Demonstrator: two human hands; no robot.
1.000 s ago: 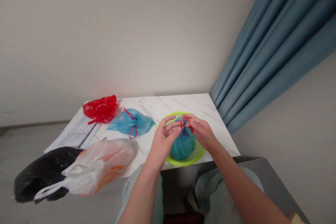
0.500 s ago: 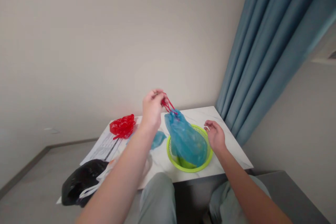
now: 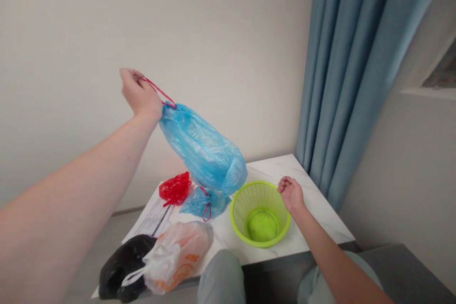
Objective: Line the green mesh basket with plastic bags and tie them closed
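Note:
My left hand, raised at the left, is closed on the red drawstring of a blue plastic bag. The bag hangs slanting down to the right, clear of the basket, its puffed bottom above the table. A lime-green plastic basket stands on the table with nothing visible inside. My right hand is at the basket's right rim with its fingers curled; whether they touch or grip the rim I cannot make out. Below the raised bag lies a second blue bag with a red drawstring.
On the white marbled table are a red plastic bag, printed paper, a white bag with orange print and a black bag at the front left. A blue curtain hangs at the right.
My left hand has moved up and left, lifting the blue bag out of the green basket. My right hand has stayed by the basket's right side, its fingers more curled.

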